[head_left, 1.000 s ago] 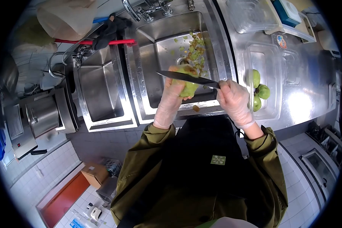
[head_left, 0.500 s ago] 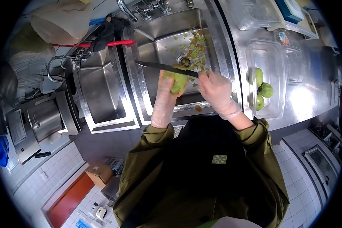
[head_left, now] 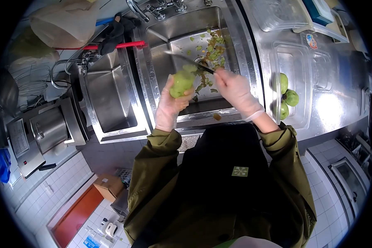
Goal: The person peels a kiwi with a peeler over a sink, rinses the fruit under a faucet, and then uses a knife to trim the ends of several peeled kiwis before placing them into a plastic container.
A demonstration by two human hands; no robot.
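In a clear glove, my left hand [head_left: 168, 106] holds a green fruit [head_left: 181, 84] over the sink; its exact kind is not plain. My right hand [head_left: 236, 91], gloved too, is closed round the dark handle of a knife [head_left: 203, 68]. The blade is smeared by motion and points up and left, just beyond the fruit's top. A pale green piece shows at the blade near the fruit. Below lie green and brown peelings [head_left: 215, 47] across the sink floor [head_left: 180, 49] and near the drain.
On the right, a clear plastic tub [head_left: 299, 58] holds green fruits [head_left: 292, 98]. A smaller sink [head_left: 107, 99] stands left, with a red-handled tool [head_left: 130, 45] beside it. Faucets [head_left: 157, 12] rise at the back. One brown scrap [head_left: 217, 117] lies on the sink's front rim.
My left hand has moved slightly left and down with the fruit, turning it. The knife has swung away from across the fruit, its tip now higher and farther right.
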